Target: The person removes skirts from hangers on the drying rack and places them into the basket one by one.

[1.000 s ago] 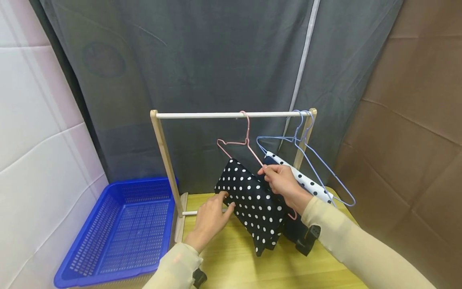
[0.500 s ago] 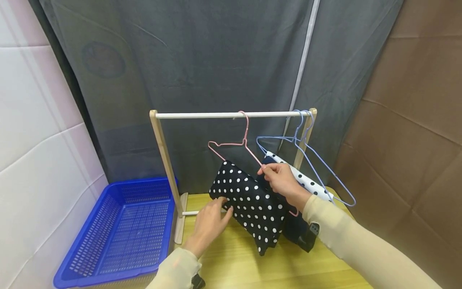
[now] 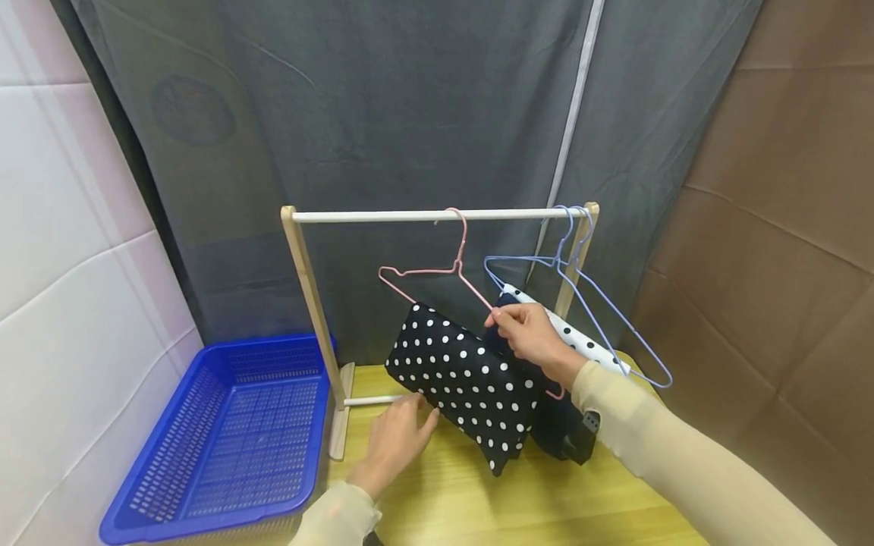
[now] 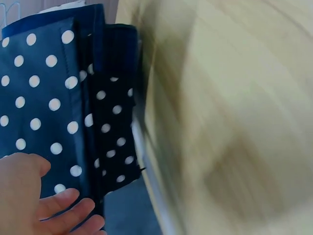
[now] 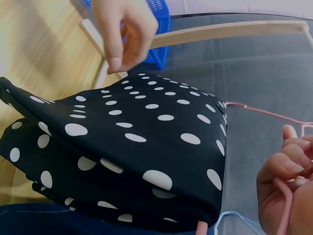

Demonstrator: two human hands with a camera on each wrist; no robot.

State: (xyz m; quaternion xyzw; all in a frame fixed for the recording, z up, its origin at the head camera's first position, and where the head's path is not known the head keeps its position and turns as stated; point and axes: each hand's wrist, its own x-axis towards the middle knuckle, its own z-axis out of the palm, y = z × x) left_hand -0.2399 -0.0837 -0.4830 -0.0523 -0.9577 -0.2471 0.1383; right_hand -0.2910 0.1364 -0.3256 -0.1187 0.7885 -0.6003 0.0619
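Grey curtain (image 3: 382,106) behind; right hand (image 3: 536,337) pinches pink hanger (image 3: 458,266); left hand (image 3: 398,436) loose beside black polka-dot cloth (image 3: 467,379).

Rack (image 3: 382,217) on the table (image 3: 471,504), basket (image 3: 262,432) to its left.
Cloth (image 3: 471,373) on a hanger (image 3: 459,265) near the rack's middle; more hangers (image 3: 560,262) at its right end; curtain (image 3: 382,106) behind.

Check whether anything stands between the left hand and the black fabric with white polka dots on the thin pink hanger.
Nothing visible does: the left hand is right at the lower edge of the black fabric.
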